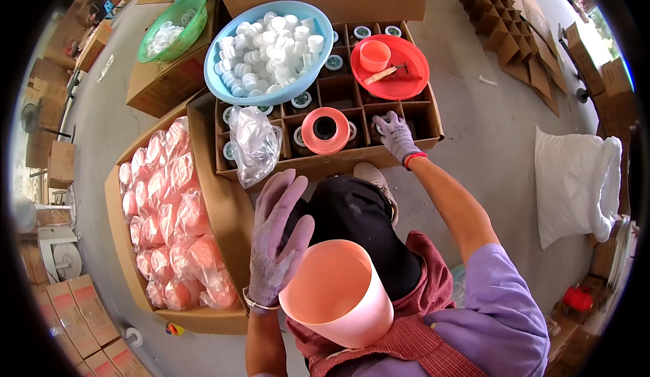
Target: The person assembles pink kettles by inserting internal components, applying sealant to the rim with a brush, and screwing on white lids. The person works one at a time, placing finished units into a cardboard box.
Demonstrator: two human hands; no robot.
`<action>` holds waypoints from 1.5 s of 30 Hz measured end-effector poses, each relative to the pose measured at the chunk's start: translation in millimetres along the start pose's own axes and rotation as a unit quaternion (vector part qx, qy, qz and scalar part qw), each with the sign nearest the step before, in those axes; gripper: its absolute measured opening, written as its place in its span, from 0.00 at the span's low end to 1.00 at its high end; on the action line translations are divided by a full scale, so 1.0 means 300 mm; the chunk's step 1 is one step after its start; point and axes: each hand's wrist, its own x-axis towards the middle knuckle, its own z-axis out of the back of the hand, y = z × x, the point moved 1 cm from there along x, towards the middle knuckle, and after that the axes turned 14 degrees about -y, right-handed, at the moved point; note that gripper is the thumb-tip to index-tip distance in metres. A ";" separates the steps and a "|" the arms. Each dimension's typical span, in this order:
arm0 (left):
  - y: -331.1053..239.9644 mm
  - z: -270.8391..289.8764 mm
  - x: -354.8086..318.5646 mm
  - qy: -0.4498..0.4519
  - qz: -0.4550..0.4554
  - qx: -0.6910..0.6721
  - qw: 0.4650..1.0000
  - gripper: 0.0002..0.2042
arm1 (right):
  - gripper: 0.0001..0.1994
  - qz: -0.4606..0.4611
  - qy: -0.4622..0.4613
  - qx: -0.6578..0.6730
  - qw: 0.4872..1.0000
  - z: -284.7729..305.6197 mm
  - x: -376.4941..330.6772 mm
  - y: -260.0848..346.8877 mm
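Note:
My left hand (276, 241), in a grey-purple glove, is raised with its fingers spread. Just to its right a large pink plastic cup (369, 302) rests tilted on my lap, its open mouth facing up. My gloved right hand (395, 135) reaches into a compartment of the divided cardboard box (305, 167); its bent fingers close round the top of a white-lidded jar (379, 128), mostly hidden by the hand. Left of that hand stands a pink ring-shaped piece (326, 130) with a black centre. A crumpled clear plastic bag (253, 143) lies on the box's left part.
A blue basin (215, 82) of white caps and a red dish (416, 72) with a small cup sit on the divided box. Left, an open carton (233, 262) holds bagged pink cups. A white sack (575, 181) and cardboard dividers (501, 32) lie on the right.

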 end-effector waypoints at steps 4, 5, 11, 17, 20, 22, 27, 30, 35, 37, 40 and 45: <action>0.027 -0.032 0.019 0.007 -0.019 -0.015 1.000 0.21 | 0.28 0.020 -0.010 0.032 0.999 0.051 0.048 -0.056; 0.033 -0.038 0.018 0.005 -0.012 -0.024 1.000 0.21 | 0.28 0.040 -0.075 0.055 0.995 0.113 0.039 -0.048; 0.042 -0.076 0.112 -0.081 0.233 -0.330 0.911 0.24 | 0.31 0.130 -0.180 0.216 0.951 0.838 0.066 0.217; 0.024 -0.075 0.187 0.077 0.312 -0.579 0.750 0.31 | 0.42 0.186 -0.239 0.355 0.885 1.098 -0.020 0.451; -0.041 -0.089 0.128 0.076 0.346 -0.608 0.711 0.33 | 0.46 0.133 -0.294 0.411 0.852 1.036 -0.063 0.530; -0.043 -0.096 0.066 0.030 0.336 -0.613 0.715 0.34 | 0.47 0.159 -0.348 0.407 0.829 0.997 -0.073 0.600; -0.017 -0.036 0.023 0.003 0.309 -0.647 0.697 0.36 | 0.36 0.243 -0.401 0.392 0.791 1.046 -0.081 0.668; 0.003 -0.012 0.008 0.019 0.286 -0.651 0.703 0.37 | 0.25 0.370 -0.382 0.328 0.781 1.068 -0.085 0.693; 0.004 -0.016 -0.018 0.013 0.305 -0.659 0.687 0.35 | 0.24 0.367 -0.377 0.310 0.792 1.045 -0.113 0.707; 0.041 0.003 -0.020 0.019 0.274 -0.706 0.652 0.35 | 0.23 0.371 -0.300 0.432 0.765 1.084 -0.130 0.697; 0.078 0.063 0.004 -0.034 0.257 -0.669 0.696 0.33 | 0.23 0.368 -0.191 0.513 0.752 1.081 -0.166 0.655; 0.224 0.169 0.036 -0.036 0.219 -0.529 0.819 0.29 | 0.20 0.414 -0.067 0.493 0.762 1.057 -0.276 0.601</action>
